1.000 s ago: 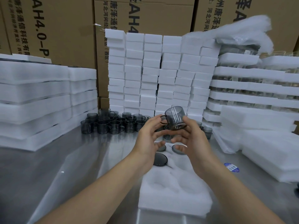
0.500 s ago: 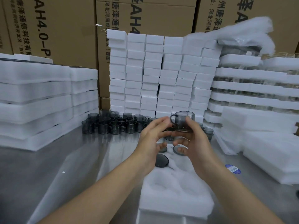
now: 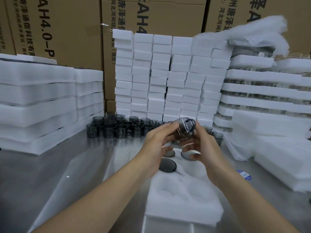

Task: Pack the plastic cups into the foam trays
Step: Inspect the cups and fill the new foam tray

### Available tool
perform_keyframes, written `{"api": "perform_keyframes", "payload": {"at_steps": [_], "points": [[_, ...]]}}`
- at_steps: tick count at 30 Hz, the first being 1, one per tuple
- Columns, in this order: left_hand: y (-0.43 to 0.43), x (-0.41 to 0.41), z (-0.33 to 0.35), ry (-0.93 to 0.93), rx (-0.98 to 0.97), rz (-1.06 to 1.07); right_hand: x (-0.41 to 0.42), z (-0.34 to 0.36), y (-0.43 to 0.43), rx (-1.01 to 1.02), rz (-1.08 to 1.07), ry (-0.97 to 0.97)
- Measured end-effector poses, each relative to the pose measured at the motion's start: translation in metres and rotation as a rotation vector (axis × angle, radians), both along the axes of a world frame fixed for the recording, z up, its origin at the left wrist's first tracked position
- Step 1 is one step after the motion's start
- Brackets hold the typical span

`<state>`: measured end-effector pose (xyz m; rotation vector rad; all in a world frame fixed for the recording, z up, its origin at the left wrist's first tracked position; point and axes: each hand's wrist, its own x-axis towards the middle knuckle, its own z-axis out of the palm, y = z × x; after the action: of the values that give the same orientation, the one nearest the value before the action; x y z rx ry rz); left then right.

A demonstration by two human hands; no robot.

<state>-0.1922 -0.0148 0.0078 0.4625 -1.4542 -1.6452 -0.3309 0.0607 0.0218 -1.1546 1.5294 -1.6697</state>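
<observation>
Tray: the foam tray (image 3: 183, 204) lies on the counter (image 3: 50, 174) nearest to me, below my forearms, and its near pockets show bare foam.
Seated cups: three dark seated cups (image 3: 167, 165) fill the tray's far pockets, just under my hands. I cannot tell which way up they sit.
Left grip: my left grip (image 3: 156, 145) grasps the cup from the left, with the forefinger reaching along its upper side.
Right grip: my right grip (image 3: 202, 148) grasps the same cup from the right, thumb on top and fingers curled beneath.
Cup: the smoky see-through cup (image 3: 184, 131) hangs between both grips above the tray's far end. It is tipped onto its side with its handle at the upper right.
Sticker: a blue sticker (image 3: 244, 174) lies on the counter to the right of the tray.
Loose cups: a cluster of loose cups (image 3: 117, 128) stands upright on the counter beyond my hands.
Foam stacks: piled trays (image 3: 42, 101) rise on the left, and filled tray stacks (image 3: 260, 91) on the right.
Blocks: a wall of white foam blocks (image 3: 168, 78) stands behind the loose cups.
Boxes: printed cardboard boxes (image 3: 67, 31) back everything.
</observation>
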Motion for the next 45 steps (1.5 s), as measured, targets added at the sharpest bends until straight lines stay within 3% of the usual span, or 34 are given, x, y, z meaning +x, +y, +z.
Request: {"api": "perform_keyframes", "payload": {"at_steps": [3, 9, 13, 21, 27, 38, 43, 45], "points": [[-0.008, 0.012, 0.01, -0.086, -0.111, 0.016, -0.01, -0.002, -0.001, -0.034, -0.093, 0.02], [-0.022, 0.049, 0.028, -0.464, -0.453, -0.242, -0.021, -0.013, -0.006, 0.045, -0.095, 0.1], [-0.02, 0.062, 0.038, -0.702, -0.531, -0.365, -0.025, -0.017, -0.008, 0.049, -0.094, 0.134], [-0.015, 0.067, 0.045, -0.848, -0.616, -0.56, -0.023, -0.023, -0.007, 0.011, -0.04, 0.215], [-0.008, 0.065, 0.046, -0.86, -0.657, -0.525, -0.024, -0.022, -0.007, 0.018, -0.032, 0.229], [0.03, 0.054, 0.057, -1.083, -0.778, -0.474, -0.025, -0.027, -0.009, -0.022, 0.003, 0.279], [0.062, 0.013, 0.018, -1.215, -1.093, -0.111, -0.03, -0.028, -0.013, -0.014, -0.009, 0.129], [0.065, 0.007, 0.002, -1.267, -1.158, -0.078, -0.033, -0.026, -0.015, 0.01, -0.017, 0.057]]}}
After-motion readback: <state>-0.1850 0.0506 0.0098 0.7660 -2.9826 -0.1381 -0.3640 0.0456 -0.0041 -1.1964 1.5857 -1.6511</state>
